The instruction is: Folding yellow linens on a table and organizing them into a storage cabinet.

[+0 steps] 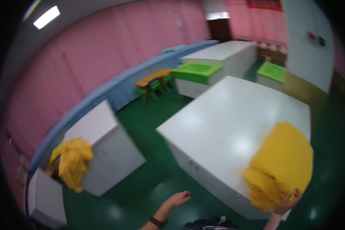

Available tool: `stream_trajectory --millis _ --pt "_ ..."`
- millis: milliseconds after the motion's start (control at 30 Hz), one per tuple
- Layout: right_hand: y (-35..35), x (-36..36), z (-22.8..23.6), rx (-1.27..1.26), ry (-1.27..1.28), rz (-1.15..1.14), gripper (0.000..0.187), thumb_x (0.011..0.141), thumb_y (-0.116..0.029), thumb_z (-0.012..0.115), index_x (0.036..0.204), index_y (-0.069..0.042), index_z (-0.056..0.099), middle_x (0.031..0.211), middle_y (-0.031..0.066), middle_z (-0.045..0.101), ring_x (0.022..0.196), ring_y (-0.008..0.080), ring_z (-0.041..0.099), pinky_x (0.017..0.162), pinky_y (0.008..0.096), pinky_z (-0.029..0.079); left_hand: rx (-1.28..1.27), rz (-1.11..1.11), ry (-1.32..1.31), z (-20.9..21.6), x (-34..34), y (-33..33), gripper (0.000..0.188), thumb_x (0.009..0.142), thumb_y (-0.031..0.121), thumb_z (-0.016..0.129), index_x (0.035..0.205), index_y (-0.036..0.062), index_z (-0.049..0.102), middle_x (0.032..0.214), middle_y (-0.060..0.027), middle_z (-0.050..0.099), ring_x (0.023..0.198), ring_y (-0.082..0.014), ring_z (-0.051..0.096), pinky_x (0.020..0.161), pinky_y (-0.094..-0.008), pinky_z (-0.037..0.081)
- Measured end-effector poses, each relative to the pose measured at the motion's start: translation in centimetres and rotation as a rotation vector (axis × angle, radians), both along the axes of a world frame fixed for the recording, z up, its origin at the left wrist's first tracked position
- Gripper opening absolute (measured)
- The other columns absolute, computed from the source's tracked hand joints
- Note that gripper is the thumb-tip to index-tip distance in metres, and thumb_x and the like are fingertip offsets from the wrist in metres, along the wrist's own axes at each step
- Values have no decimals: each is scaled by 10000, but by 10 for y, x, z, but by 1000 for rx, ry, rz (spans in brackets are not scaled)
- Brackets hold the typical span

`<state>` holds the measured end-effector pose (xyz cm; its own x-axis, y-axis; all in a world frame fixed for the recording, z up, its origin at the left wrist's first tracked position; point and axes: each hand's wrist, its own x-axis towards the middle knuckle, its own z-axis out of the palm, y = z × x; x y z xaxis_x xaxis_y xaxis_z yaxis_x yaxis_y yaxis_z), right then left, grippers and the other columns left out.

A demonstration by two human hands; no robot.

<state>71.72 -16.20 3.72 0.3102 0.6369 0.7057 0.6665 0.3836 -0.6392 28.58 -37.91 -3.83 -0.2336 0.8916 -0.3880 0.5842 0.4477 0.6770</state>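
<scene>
A yellow cloth (pixel 285 155) lies on the near right part of the white table (pixel 222 111), partly spread flat and bunched toward the near edge. My right hand (pixel 286 203) is at the cloth's near right corner, its fingers bent round the edge with yellow fabric between them. My left hand (pixel 178 199) hangs in the air over the green floor, left of the table's near side. Its fingers are loosely bent and a little apart, with nothing in them. A dark band (pixel 158 222) circles my left wrist.
At left, a crumpled yellow cloth pile (pixel 74 161) hangs over a white cabinet's end (pixel 94 126). Green floor (pixel 142 119) runs between this cabinet and the table. Green-topped bins (pixel 198 69), small green chairs (pixel 156 87) and an orange table (pixel 153 78) stand farther back. A pale pillar (pixel 310 50) rises at right.
</scene>
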Motion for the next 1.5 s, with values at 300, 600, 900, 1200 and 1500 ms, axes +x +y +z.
stream_trajectory --millis 300,600,900,1200,1500 --pt "-96 -289 -32 -245 371 1012 233 802 45 417 1028 -7 447 769 54 468 663 123 463 618 237 423 -173 519 -26 -71 14 -348 429 823 382 521 1119 72 527 1059 -153 591 976 -300 567 828 -378 445" --pt "-424 -523 -9 -318 -382 2205 154 780 -12 510 922 -37 566 787 100 610 719 232 604 648 313 476 -220 1318 -179 -86 80 -554 457 827 388 512 1143 58 522 1120 -139 571 997 -295 562 845 -375 444" --pt "-544 -736 -63 -96 -776 2407 106 779 -92 533 868 -74 586 758 89 618 727 270 591 645 375 470 -232 1718 -319 -79 -23 -645 468 832 378 522 1181 67 497 1169 -119 548 1070 -263 524 881 -350 424" --pt "-644 -953 -14 19 -793 2508 102 774 -84 542 864 -59 582 786 111 612 741 295 581 667 381 465 -25 1972 -186 -17 -199 -718 426 825 361 536 1155 92 518 1100 -120 581 1036 -247 543 850 -336 433" --pt "-710 -1170 -3 136 -745 2424 160 724 -19 558 879 -58 544 918 87 571 891 298 503 798 370 412 -48 1849 -309 -72 -404 -841 401 809 342 562 1115 85 546 1079 -105 595 994 -258 566 843 -346 442"
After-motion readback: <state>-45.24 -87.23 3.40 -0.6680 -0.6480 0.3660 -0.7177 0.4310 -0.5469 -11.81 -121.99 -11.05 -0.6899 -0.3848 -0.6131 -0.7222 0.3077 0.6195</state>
